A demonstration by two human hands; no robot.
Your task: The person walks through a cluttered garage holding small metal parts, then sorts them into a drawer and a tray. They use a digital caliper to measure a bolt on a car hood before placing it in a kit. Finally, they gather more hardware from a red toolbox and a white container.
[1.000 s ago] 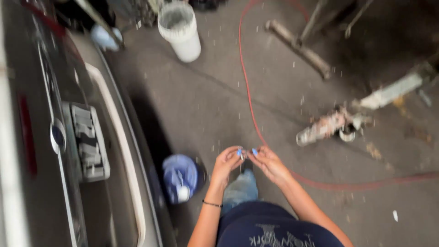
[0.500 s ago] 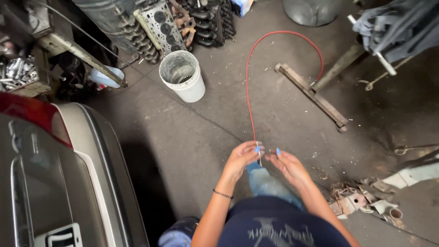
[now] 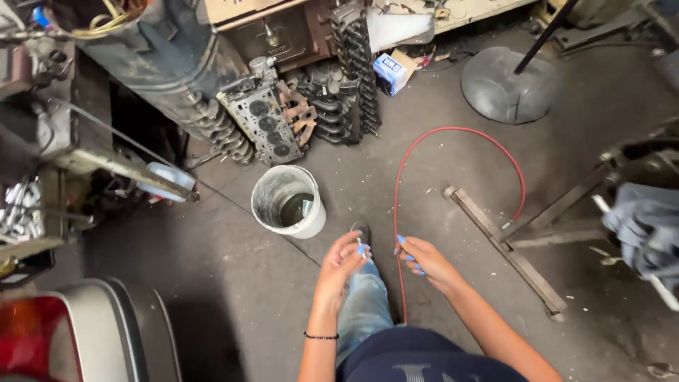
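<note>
- while both hands hang close together over a dark, stained concrete floor [image 3: 233,283], the left hand [image 3: 339,265] has its fingers curled and pinched on a small pale object [image 3: 359,244] at the fingertips; what that object is, the view does not show.
- the right hand [image 3: 423,260] sits just beside the left, fingers bent inward with light blue nails showing; whether it grips anything cannot be told.
- a thin red hose [image 3: 453,133] runs up the floor between the two hands, loops in an arc well ahead of them and comes back down towards the right.
- a dirty white plastic bucket [image 3: 288,201] with dark liquid in it stands on the floor just ahead of the left hand and a little to its left.
- a thin black bracelet [image 3: 322,337] rings the left wrist.
- a leg in faded blue jeans [image 3: 364,311] shows below the hands, ending in a dark shoe [image 3: 361,228] right by the left fingertips.
- a grey metal cylinder head [image 3: 265,124] leans among greasy engine parts far ahead of the left hand.
- a long rusty metal bar [image 3: 506,251] lies on the floor to the right of the right hand.
- the silver rear corner of a car with a red tail lamp [image 3: 42,339] sits well off to the left of the left hand.
</note>
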